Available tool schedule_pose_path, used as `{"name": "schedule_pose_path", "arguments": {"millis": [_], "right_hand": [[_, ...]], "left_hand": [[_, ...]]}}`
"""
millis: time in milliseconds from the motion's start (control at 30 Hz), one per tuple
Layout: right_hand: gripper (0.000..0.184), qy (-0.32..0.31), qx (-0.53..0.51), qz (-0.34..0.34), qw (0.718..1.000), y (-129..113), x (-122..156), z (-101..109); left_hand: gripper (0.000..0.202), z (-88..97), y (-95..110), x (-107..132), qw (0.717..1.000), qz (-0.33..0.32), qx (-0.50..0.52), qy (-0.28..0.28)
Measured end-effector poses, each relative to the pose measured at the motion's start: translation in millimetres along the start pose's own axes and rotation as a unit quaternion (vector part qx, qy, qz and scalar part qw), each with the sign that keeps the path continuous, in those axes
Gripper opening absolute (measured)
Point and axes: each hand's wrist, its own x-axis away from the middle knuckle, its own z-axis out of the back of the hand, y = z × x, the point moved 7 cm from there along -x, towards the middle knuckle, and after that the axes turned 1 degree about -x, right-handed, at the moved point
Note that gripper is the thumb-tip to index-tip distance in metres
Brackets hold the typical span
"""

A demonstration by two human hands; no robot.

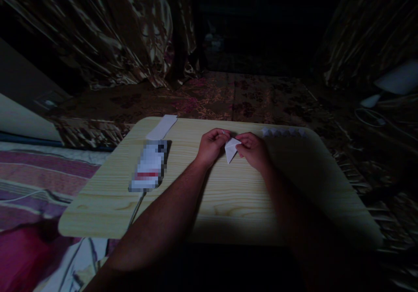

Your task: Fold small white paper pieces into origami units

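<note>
Between my two hands, above the middle of the wooden table, is a small piece of folded white paper (230,151) with a point hanging down toward me. My left hand (212,146) pinches its left upper edge between thumb and fingers. On the other side, my right hand (253,149) grips the paper's right edge, also with thumb and fingertips. Behind my right hand, a row of several small folded paper pieces (284,132) lies along the table's far edge. A stack of white paper strips (162,127) rests at the far left.
A blurred-out phone-like device (148,165) lies on the left of the table (228,205), a white cable (136,209) running from it toward me. Patterned curtains (146,26) hang beyond. A striped bed cover (48,170) is at left, a white lamp (398,78) at right.
</note>
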Motion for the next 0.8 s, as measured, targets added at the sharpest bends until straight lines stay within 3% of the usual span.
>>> {"name": "schedule_pose_path", "arguments": {"millis": [467,800], "right_hand": [[0.022,0.026,0.099,0.049,0.994,-7,3,1],[0.02,0.073,0.101,0.05,0.991,-11,2,11]], "left_hand": [[0.034,-5.1,-4,1,1.0,0.014,-0.004,-0.021],[0.069,-20.8,-10,6,0.99,0.057,0.05,-0.119]]}}
